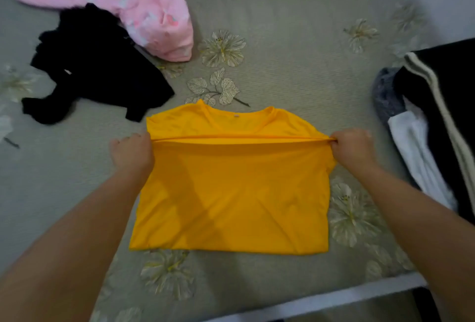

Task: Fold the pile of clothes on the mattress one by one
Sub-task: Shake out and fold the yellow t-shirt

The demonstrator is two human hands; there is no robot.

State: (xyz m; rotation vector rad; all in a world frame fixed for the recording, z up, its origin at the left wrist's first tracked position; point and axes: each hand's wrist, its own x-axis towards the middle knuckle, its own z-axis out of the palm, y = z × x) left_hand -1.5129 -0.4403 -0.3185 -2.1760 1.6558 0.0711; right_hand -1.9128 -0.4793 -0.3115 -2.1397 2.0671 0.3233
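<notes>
Head view: 1 yellow T-shirt lay flat on the mattress, centre of frame, neck end away from the person. Its lower hem was doubled up twd the collar. Left hand gripped the hem's left corner, fingers curled round the cloth; right hand pinched the right corner betw thumb and fingers. The hem ran taut betw them, just short of the neckline.

Progress, as judged: the shirt looked mid-fold, approx halfway, w/ the hem not yet laid down. Sleeves seemed already tucked in, tho that part was hard to read.

Unfolded, upper left: 1 pink patterned garment and 1 black garment, both crumpled, touching each other, well apart from the shirt. So at least 2 pcs were left.

Right edge: a stack of folded clothes, prob the done pile. It showed dark cloth w/ pale stripes, white cloth, a grey bit; exact count couldn't be told, at least 3 layers.

Hands: 2. Shirts in hand: 1.
</notes>
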